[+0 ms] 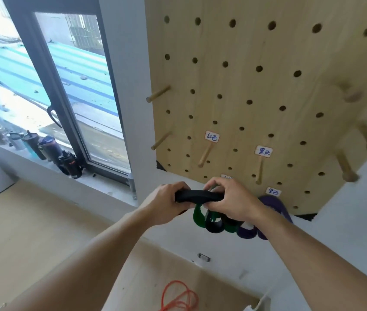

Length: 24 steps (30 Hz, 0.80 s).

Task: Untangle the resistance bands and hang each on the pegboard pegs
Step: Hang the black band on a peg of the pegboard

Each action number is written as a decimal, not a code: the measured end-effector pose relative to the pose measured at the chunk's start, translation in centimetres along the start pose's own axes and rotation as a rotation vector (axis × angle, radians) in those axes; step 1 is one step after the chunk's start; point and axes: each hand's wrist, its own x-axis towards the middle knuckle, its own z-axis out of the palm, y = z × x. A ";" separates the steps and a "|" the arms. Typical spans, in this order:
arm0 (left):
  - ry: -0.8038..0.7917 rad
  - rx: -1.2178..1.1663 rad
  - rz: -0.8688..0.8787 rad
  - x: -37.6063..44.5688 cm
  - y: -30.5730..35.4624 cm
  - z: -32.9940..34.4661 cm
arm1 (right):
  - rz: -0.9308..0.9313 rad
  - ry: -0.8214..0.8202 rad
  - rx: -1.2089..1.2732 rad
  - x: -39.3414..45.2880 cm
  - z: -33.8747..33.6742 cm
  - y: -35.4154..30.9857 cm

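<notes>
Your left hand [166, 204] and right hand [227, 202] both grip the flat black rubber resistance band [198, 196] just below the wooden pegboard [256, 86]. The purple band [272, 204] looks hung already; green loops [198, 215] dangle under your right hand, the thin orange band [178, 295] lies in the box below. The peg behind your hands is hidden.

wood pegboard [245, 86], purple band [274, 203] on peg
</notes>
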 end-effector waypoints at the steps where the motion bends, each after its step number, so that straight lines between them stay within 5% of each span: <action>1: 0.008 0.002 0.021 0.7 0.0 -0.4 | 0.005 0.022 -0.007 0.5 -0.3 -0.3; 12: -0.086 -0.026 0.219 8.9 -1.7 -3.5 | 0.119 0.195 -0.023 4.2 -2.6 -3.0; 24: -0.219 0.073 0.429 13.8 7.6 0.2 | 0.276 0.225 -0.099 -0.2 -11.5 0.7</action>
